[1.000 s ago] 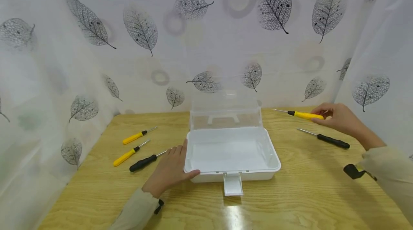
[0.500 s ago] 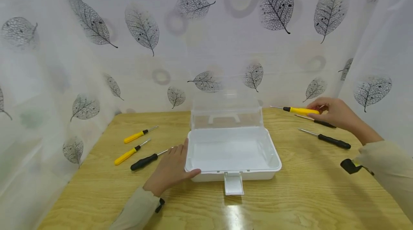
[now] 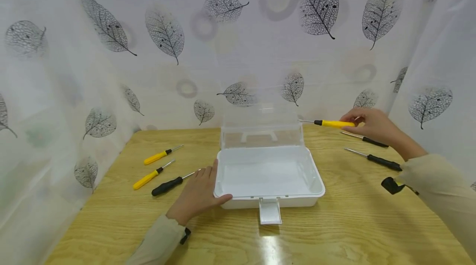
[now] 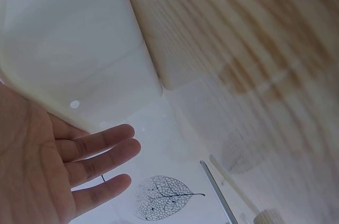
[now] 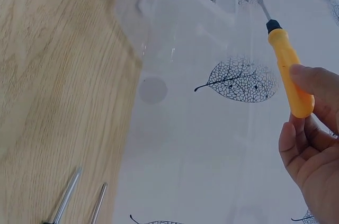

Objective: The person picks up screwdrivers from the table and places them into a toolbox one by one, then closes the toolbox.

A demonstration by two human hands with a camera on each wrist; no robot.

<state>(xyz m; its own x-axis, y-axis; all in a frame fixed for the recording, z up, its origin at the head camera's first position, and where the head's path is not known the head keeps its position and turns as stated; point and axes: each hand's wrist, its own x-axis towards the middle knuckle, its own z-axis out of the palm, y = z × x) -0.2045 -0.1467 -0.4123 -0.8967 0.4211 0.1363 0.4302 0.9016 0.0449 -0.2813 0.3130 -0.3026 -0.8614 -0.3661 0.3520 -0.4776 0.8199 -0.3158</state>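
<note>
A white plastic box [image 3: 269, 203] stands in the middle of the table, its clear lid [image 3: 260, 133] tipped back and its front latch [image 3: 270, 212] hanging down. My left hand [image 3: 198, 192] rests against the box's left side, thumb at the front corner; the left wrist view shows its fingers fairly straight along the wall. To the right of the box, my right hand [image 3: 372, 124] pinches a yellow-handled screwdriver [image 3: 336, 124] by its handle, raised above the table with the tip pointing left. In the right wrist view the thumb presses on the yellow handle [image 5: 290, 70].
Two black-handled screwdrivers lie at right, the rear one [image 3: 374, 141] behind the nearer one [image 3: 384, 162]. On the left are two yellow-handled screwdrivers, one further back [image 3: 156, 157] and one nearer [image 3: 146, 180], plus a black-handled screwdriver [image 3: 167, 186]. A leaf-print curtain [image 3: 260, 50] surrounds the table.
My right hand has lifted the yellow screwdriver and carried it left toward the box, uncovering the rear black screwdriver. The left hand stays on the box.
</note>
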